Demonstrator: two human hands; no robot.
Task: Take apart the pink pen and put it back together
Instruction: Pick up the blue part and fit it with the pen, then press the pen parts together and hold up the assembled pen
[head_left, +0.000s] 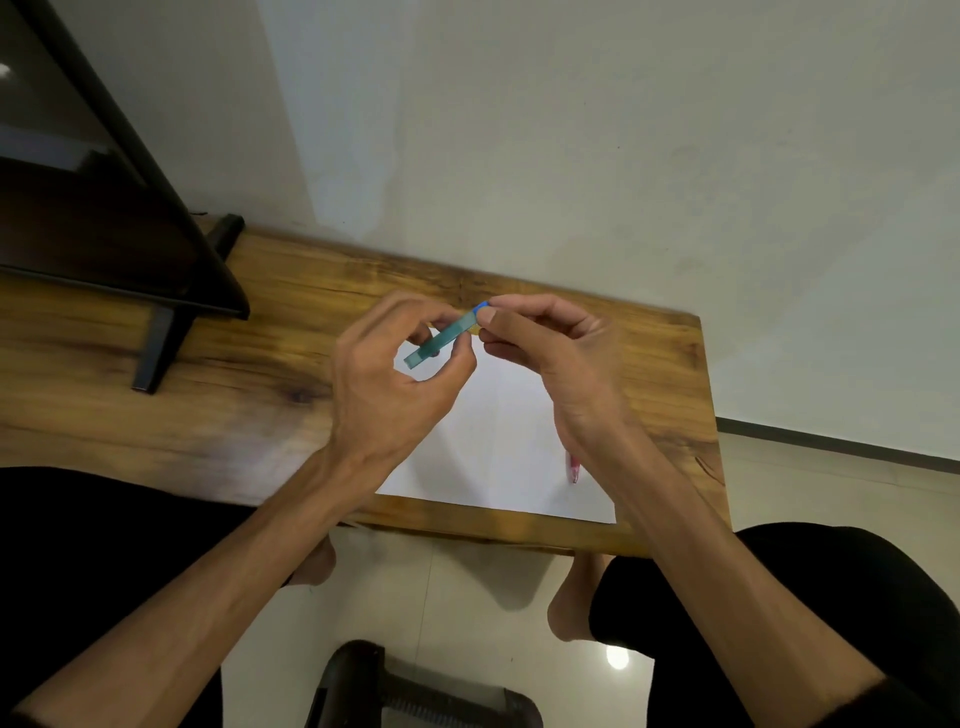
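A translucent blue-green pen part (441, 338) with a blue end is held above the white paper (498, 441). My left hand (384, 384) pinches its lower end between thumb and fingers. My right hand (550, 348) grips its blue upper end with the fingertips. The pink pen (572, 466) lies on the paper's right side, mostly hidden behind my right wrist; only a short pink stretch shows.
The paper lies on a wooden table (260, 374) against a pale wall. A dark monitor on a black stand (156, 291) fills the left of the table. The table's right edge is near my right forearm. Below are tiled floor, bare feet and a dark chair part (415, 696).
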